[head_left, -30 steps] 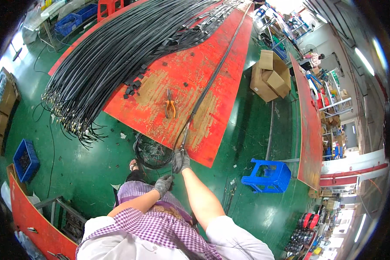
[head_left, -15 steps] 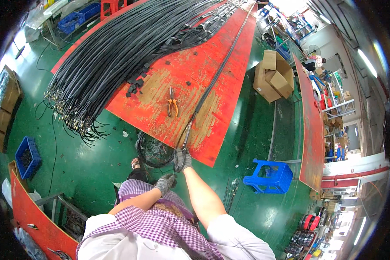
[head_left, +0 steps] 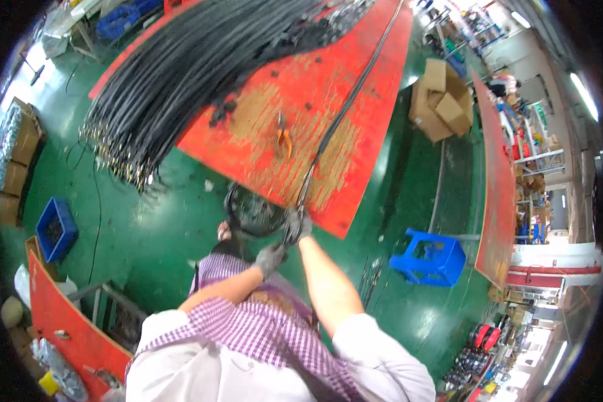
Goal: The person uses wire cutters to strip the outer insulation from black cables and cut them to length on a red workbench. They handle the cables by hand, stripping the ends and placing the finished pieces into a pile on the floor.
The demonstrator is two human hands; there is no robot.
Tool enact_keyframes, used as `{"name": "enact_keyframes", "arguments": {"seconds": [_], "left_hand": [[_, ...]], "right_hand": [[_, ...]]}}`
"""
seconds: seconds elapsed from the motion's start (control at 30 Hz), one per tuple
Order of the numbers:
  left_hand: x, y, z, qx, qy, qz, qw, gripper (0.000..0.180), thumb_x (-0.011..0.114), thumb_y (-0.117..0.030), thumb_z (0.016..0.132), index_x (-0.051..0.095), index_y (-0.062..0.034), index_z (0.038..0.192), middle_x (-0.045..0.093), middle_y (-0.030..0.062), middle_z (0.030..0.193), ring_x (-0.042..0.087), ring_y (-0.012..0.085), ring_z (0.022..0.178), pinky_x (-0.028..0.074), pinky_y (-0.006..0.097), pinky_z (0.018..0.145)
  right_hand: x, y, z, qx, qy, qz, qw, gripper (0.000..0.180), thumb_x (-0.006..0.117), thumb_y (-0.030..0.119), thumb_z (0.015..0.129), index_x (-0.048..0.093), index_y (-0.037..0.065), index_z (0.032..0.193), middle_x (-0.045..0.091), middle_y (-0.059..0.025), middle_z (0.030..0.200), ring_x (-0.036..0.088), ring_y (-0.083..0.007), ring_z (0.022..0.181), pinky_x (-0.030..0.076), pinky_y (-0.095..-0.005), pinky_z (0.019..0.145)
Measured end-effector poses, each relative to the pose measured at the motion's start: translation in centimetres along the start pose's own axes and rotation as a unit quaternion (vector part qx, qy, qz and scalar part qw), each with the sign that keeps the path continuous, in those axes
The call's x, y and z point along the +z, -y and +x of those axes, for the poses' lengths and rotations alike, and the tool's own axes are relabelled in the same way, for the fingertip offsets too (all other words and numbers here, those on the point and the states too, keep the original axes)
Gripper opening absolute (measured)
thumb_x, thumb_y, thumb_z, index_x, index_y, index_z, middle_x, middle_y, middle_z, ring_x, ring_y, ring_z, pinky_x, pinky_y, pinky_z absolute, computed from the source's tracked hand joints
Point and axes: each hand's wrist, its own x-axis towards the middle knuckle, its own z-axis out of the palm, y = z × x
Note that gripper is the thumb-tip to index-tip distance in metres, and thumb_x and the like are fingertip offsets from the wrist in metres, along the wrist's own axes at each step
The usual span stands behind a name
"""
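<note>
A long black cable [head_left: 335, 127] runs down the right part of the red table [head_left: 254, 161] toward me and splits into thin strands at its near end. My right hand [head_left: 298, 224], in a grey glove, is closed round those strands just off the table's near edge. Close below it, my left hand [head_left: 271, 260], also gloved, is closed beside the strands. Its fingers are blurred, so what lies in them is hard to make out. On the table lie orange-handled pliers [head_left: 283, 137]. A coil of black cable [head_left: 244, 218] hangs by the near edge, left of my hands.
A thick bundle of black cables [head_left: 174, 74] covers the table's left side, its ends hanging over the edge. Small black pieces [head_left: 222, 112] lie beside it. Right of me stand a blue stool [head_left: 442, 258] and a cardboard box [head_left: 442, 100]. A blue crate [head_left: 55, 231] is at left.
The whole view has shifted, so the table and floor things appear farther right and mostly higher. Both hands keep nearly the same places by the table's near edge, with the strands still in the right.
</note>
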Motion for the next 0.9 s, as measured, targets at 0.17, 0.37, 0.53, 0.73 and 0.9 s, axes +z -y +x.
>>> {"name": "enact_keyframes", "arguments": {"seconds": [0.17,0.37,0.53,0.73,0.9], "left_hand": [[-0.5,1.8,0.9,-0.024,-0.017,0.118,0.993,0.027,0.053,-0.020,0.081,0.054,-0.0020,0.102,0.059,0.0046,0.086,0.052,0.0106,0.080,0.041,0.023,0.071],[-0.9,6.3,3.6,-0.023,-0.040,0.142,0.989,0.025,0.056,-0.009,0.078,0.055,-0.0025,0.102,0.057,0.0025,0.092,0.049,0.0102,0.081,0.039,0.023,0.076],[-1.0,6.3,3.9,-0.036,0.013,-0.039,0.999,0.027,0.056,-0.012,0.078,0.054,-0.0032,0.104,0.057,0.0039,0.092,0.049,0.0109,0.081,0.039,0.022,0.075],[-0.5,3.0,1.9,-0.043,-0.023,0.133,0.990,0.029,0.056,-0.014,0.079,0.053,-0.0033,0.106,0.058,0.0057,0.093,0.051,0.0120,0.083,0.040,0.022,0.076],[-0.8,3.3,2.0,-0.030,-0.008,0.141,0.989,0.027,0.054,-0.013,0.080,0.054,-0.0029,0.104,0.058,0.0053,0.093,0.052,0.0116,0.083,0.040,0.023,0.075]], "right_hand": [[0.3,0.1,-0.2,0.002,0.045,0.249,0.968,0.016,0.047,0.022,0.084,0.049,0.008,0.090,0.053,-0.0050,0.081,0.048,-0.0139,0.072,0.041,-0.0268,0.061],[-0.3,-0.6,0.4,0.112,0.082,0.311,0.940,0.021,0.047,0.027,0.084,0.050,0.009,0.094,0.053,-0.0046,0.083,0.046,-0.0150,0.071,0.040,-0.0290,0.063],[-0.3,-0.6,0.8,-0.020,0.076,0.175,0.981,0.025,0.049,0.028,0.083,0.050,0.008,0.097,0.054,-0.0052,0.085,0.046,-0.0157,0.073,0.039,-0.0302,0.066],[-0.1,2.5,-1.5,0.018,0.026,0.035,0.999,0.027,0.048,0.030,0.083,0.051,0.006,0.097,0.054,-0.0041,0.084,0.046,-0.0145,0.073,0.039,-0.0288,0.066],[-0.2,4.5,-2.9,0.047,0.018,0.024,0.998,0.025,0.049,0.029,0.083,0.051,0.007,0.094,0.053,-0.0032,0.082,0.045,-0.0136,0.070,0.039,-0.0285,0.063]]}}
